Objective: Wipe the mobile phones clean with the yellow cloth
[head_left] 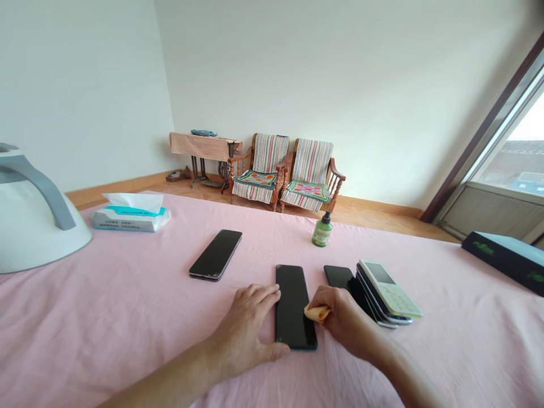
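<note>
A black smartphone point(293, 303) lies screen up on the pink cloth in front of me. My left hand point(250, 326) rests along its left side, fingertips at the upper left edge and thumb at the lower left corner, spread apart. Pinched in my right hand point(342, 314) is a folded orange-yellow cloth point(317, 313), touching the screen near its right edge. Just right of that hand is a stack of phones topped by a white keypad phone point(393, 289), with another dark phone point(339, 276) beside it, partly hidden. A second pair-thick black phone point(216, 254) lies farther left.
A green spray bottle point(322, 231) stands beyond the phones. At the left are a tissue pack point(130, 215) and a white kettle-like appliance point(38, 226) with a grey handle. A dark box point(505, 260) sits at the right edge. Two wooden chairs point(308, 170) stand beyond the table.
</note>
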### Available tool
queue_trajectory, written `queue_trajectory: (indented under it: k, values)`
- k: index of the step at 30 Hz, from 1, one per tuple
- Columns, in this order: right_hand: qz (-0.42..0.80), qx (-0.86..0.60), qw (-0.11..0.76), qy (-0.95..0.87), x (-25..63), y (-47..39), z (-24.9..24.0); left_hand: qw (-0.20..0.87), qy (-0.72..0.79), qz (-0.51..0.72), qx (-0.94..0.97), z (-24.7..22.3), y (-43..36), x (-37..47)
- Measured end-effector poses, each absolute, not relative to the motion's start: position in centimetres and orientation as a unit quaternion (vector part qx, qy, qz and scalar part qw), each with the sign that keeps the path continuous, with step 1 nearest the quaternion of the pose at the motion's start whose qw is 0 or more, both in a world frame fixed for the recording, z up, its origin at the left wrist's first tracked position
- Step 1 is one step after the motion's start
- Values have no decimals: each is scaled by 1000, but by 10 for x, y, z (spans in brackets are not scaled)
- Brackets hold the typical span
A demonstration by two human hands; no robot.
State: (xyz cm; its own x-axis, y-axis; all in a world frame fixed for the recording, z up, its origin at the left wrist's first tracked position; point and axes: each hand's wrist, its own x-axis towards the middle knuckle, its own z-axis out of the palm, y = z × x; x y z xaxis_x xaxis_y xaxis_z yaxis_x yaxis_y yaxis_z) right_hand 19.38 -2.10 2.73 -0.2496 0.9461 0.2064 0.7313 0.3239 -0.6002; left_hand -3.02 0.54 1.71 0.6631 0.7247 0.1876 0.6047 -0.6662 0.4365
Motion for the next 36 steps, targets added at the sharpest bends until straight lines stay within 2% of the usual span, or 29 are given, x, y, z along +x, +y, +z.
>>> queue_trajectory:
  k: [4,10,15,21,27,32,36]
  values:
    - [161,-550,299,-763,192,-19,27,170,368,181,896,16,7,-31]
    - [220,-541,258,-769,192,-28,33,187,363,191,893,15,6,-33]
    - [166,-563,276,-761,187,-29,32,192,361,195,891,19,6,-33]
    - [247,-522,229,-784,191,-39,36,198,355,189,894,20,7,-35]
    - [283,-454,246,-808,167,-44,38,192,353,200,894,19,9,-33]
    - [284,-464,208,-813,173,-45,44,189,350,190,898,18,11,-35]
    - [276,-460,227,-813,175,-46,42,196,346,187,898,18,12,-36]
